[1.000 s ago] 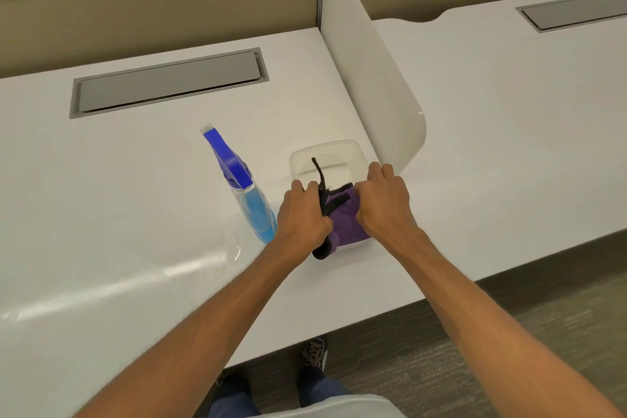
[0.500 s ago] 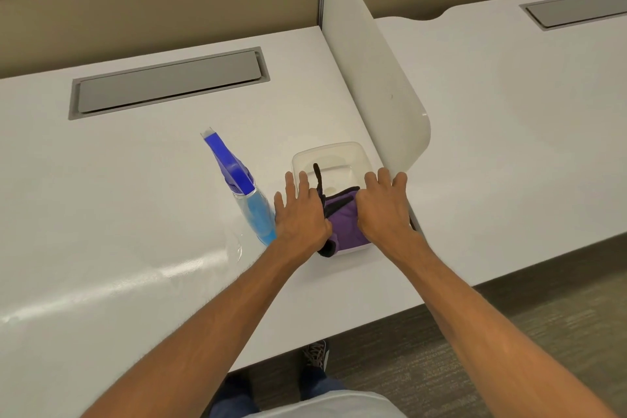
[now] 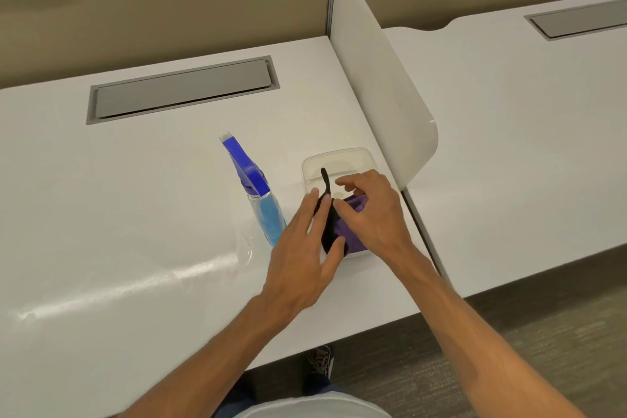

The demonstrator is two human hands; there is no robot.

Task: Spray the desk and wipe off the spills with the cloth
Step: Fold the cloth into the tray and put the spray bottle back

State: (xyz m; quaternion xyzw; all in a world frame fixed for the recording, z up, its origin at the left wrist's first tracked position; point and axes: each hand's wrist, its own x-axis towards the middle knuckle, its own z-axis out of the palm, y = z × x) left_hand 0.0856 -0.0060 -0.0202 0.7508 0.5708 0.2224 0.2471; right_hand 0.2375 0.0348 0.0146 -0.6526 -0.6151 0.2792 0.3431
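Step in hand looks like fetching the cloth (image 3: 353, 231): it sits in the clear tub (image 3: 339, 159) near the desk (image 3: 135, 214) front edge, beside the divider. Left hand (image 3: 305, 261) is spread, thumb touching the cloth's dark edge; right hand (image 3: 376, 214) covers its purple part, fingers loosely curled, no clear pinch. Next: close on it and lift it out; spray bottle (image 3: 261, 207) stands untouched just left of the tub.

The person is wearing a plain white short-sleeved shirt (image 3: 305, 405), dark blue trousers (image 3: 237, 394) and a dark lace-up sneaker with pale laces (image 3: 320, 360); both forearms are showing bare, without watch or rings.
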